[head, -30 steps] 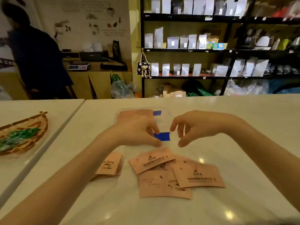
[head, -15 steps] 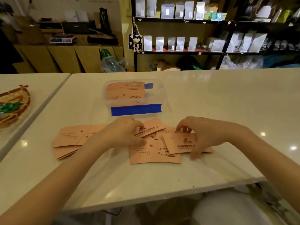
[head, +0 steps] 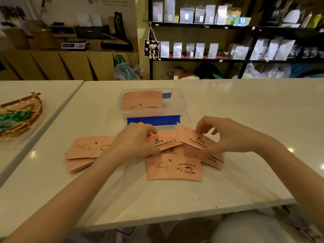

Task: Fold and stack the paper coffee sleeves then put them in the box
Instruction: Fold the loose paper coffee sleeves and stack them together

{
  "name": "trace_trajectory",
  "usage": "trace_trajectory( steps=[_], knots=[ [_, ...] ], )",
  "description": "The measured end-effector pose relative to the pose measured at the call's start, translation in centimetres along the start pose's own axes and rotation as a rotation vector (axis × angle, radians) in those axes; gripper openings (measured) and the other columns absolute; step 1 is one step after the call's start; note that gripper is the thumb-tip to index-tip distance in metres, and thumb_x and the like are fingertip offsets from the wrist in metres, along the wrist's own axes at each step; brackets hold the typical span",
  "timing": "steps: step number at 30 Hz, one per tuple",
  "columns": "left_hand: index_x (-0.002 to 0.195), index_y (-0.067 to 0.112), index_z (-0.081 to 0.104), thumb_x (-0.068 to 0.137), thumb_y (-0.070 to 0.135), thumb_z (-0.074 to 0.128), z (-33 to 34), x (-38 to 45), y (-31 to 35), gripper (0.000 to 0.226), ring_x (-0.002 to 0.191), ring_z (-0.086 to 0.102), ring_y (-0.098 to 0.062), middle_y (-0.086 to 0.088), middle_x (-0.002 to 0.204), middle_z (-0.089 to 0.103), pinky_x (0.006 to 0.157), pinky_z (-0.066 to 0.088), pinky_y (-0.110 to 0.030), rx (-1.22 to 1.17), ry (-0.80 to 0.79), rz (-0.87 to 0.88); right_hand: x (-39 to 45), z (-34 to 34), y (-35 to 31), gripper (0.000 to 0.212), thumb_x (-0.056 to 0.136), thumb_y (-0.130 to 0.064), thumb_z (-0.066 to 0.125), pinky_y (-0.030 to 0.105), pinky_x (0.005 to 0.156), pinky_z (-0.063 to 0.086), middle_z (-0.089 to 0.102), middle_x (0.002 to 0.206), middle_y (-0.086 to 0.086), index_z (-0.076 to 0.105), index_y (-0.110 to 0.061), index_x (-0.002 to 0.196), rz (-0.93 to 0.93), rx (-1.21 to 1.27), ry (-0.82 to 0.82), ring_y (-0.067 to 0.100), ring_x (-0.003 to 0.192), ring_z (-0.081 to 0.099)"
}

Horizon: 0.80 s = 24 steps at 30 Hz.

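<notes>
Shelves of pale coffee bags fill the wall behind the white table (head: 228, 106) where I work. On it, straight ahead, stands the clear plastic box (head: 177, 102), already holding a stack of folded sleeves (head: 142, 100), with its blue-edged lid (head: 153, 120) lying in front.

A second ago both my hands were up at that box; now they have dropped to the loose sleeves (head: 173, 167) spread nearer me, so one batch is stowed and I am starting on the next. A small folded pile (head: 84, 153) waits to the left.

My right hand (head: 226, 137) pinches the upper edge of one sleeve (head: 191, 139) between thumb and fingertips, tilting it off the heap. My left hand (head: 135, 142) is curled, fingertips pressed on a second sleeve (head: 166, 142); whether it truly grips that one I cannot tell, since the knuckles cover the contact.

The sleeves under my hands overlap, so I cannot count them. Small print on them is unreadable. A woven basket (head: 31, 109) on the next table is cut off at the frame's edge.
</notes>
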<state>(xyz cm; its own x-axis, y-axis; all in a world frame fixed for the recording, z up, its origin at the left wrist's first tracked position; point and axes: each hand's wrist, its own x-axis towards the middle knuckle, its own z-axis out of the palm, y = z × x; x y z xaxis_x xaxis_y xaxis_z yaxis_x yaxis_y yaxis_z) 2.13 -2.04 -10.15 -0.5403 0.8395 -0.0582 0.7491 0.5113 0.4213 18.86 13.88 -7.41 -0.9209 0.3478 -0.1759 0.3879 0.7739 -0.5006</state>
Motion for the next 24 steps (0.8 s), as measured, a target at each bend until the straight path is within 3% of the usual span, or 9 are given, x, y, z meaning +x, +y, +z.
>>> trace_trajectory(
  steps=[5,9,13,18,22,24],
  knots=[
    [0.112,0.028,0.056,0.062,0.036,0.071,-2.6,-2.2,-2.3,0.053,0.097,0.056,-0.011,0.009,0.110,0.062,0.084,0.051,-0.033,-0.041,0.048,0.020,2.1,0.7,-2.5,0.046,0.064,-0.038,0.075,0.022,0.084,0.047,0.050,0.102,-0.020,0.048,-0.034,0.101,-0.085,0.094,0.050,0.008,0.096,0.053],
    [0.111,0.033,0.054,0.059,0.035,0.074,-4.5,-4.4,-5.6,0.056,0.087,0.051,-0.002,0.020,0.096,0.052,0.073,0.044,-0.016,-0.084,0.175,0.011,4.5,2.2,-5.0,0.039,0.063,-0.040,0.074,0.015,0.075,0.046,0.049,0.095,-0.028,0.047,-0.041,0.091,-0.195,0.166,0.101,-0.002,0.089,0.054],
    [0.118,0.027,0.052,0.056,0.037,0.077,-5.5,-6.3,-9.1,0.068,0.100,0.050,-0.010,0.009,0.110,0.056,0.090,0.042,-0.026,-0.149,0.281,-0.033,6.9,4.1,-8.2,0.042,0.066,-0.041,0.073,0.008,0.069,0.045,0.048,0.093,-0.029,0.048,-0.034,0.099,-0.315,0.206,0.119,-0.005,0.088,0.053],
    [0.121,0.037,0.039,0.060,0.026,0.078,-4.8,-7.4,-12.1,0.073,0.084,0.049,0.010,0.011,0.110,0.055,0.066,0.037,0.006,-0.192,0.256,-0.026,9.8,6.3,-12.3,0.048,0.070,-0.046,0.067,0.012,0.070,0.042,0.046,0.102,-0.020,0.047,-0.033,0.111,-0.446,0.096,0.076,-0.001,0.087,0.050],
    [0.120,0.050,0.025,0.050,0.044,0.074,-4.0,-7.4,-13.7,0.086,0.096,0.050,0.015,0.021,0.111,0.052,0.070,0.039,0.003,-0.338,0.275,-0.027,11.4,7.5,-13.9,0.052,0.070,-0.049,0.066,0.016,0.077,0.046,0.051,0.116,-0.013,0.046,-0.033,0.115,-0.522,0.015,0.053,0.003,0.097,0.050],
    [0.126,0.047,0.020,0.054,0.033,0.080,-3.5,-7.4,-14.4,0.094,0.097,0.050,0.014,0.025,0.110,0.049,0.072,0.040,0.002,-0.418,0.290,-0.044,12.1,8.2,-14.2,0.053,0.070,-0.050,0.065,0.022,0.082,0.049,0.051,0.121,-0.011,0.046,-0.034,0.117,-0.527,-0.028,0.010,0.005,0.100,0.050]
  ],
)
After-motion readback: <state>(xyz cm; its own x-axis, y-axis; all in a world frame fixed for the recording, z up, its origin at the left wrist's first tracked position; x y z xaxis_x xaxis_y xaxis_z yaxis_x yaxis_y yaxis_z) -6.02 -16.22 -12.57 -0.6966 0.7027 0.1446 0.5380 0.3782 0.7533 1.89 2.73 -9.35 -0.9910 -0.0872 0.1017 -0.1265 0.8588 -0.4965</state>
